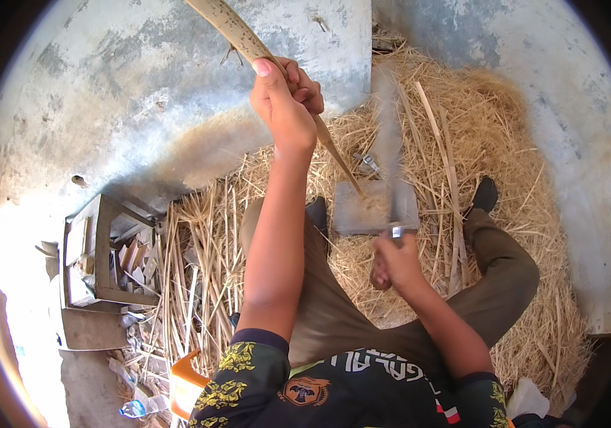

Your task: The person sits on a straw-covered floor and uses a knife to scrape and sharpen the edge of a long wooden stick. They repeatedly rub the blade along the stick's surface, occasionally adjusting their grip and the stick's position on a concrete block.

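Observation:
My left hand (285,107), raised on a stretched arm, is wrapped round a long tan bamboo piece (230,28) with dark specks. The bamboo slants down to a thin lower end at a grey block (352,222) on the floor between my feet. My right hand (398,265) grips the handle of a long-bladed knife (389,135). Its blade points away from me, smeared by motion, and passes over the block just right of the bamboo's end. Pale shavings lie on the block's top.
Heaps of fine shavings (487,107) and long strips (191,271) cover the floor around my legs. On the left stands a wooden frame box (105,292) holding scraps. A plastic bottle (145,406) and an orange object (184,381) lie at lower left. Walls (155,93) rise beyond.

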`<act>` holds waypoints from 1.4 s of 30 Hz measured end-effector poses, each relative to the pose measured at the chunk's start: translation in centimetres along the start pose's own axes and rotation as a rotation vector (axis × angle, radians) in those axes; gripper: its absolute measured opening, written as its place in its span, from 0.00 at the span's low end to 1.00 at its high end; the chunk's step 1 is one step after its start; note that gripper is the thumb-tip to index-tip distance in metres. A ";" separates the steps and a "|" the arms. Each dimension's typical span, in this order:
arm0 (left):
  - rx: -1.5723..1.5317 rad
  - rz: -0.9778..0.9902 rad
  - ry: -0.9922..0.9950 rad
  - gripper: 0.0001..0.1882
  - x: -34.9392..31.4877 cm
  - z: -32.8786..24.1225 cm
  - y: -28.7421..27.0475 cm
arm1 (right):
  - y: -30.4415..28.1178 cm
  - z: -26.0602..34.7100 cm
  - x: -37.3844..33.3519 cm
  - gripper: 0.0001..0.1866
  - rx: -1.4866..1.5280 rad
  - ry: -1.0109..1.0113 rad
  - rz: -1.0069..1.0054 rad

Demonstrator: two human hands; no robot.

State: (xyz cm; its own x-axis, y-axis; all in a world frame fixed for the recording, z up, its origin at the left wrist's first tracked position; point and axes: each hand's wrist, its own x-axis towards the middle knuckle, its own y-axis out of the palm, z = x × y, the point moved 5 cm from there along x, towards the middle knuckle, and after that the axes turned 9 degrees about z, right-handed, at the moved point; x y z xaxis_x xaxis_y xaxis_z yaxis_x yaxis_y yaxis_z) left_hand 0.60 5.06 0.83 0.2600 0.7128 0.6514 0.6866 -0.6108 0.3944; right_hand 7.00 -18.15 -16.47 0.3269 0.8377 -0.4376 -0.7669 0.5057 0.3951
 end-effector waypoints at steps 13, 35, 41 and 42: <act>-0.173 0.245 -0.189 0.36 0.5 0.6 0.2 | -1.2 -0.6 0.9 0.16 -0.368 -0.039 0.099; -0.019 0.049 -0.037 0.34 1.1 -3.1 0.5 | -1.9 -0.3 0.6 0.15 -0.424 -0.194 0.018; 0.036 0.072 -0.015 0.35 1.0 -3.6 0.6 | -2.4 0.3 0.8 0.14 -0.704 -0.142 0.061; 0.038 0.087 -0.003 0.35 1.1 -3.6 0.5 | -2.1 1.6 0.1 0.15 -0.672 -0.211 0.058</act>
State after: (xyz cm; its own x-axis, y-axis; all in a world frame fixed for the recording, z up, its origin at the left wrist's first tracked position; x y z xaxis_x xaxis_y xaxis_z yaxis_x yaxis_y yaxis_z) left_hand -1.21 4.27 4.13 0.3218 0.6585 0.6803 0.6863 -0.6572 0.3116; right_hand 9.50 -18.80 -16.07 0.3234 0.9158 -0.2382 -0.9390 0.2794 -0.2008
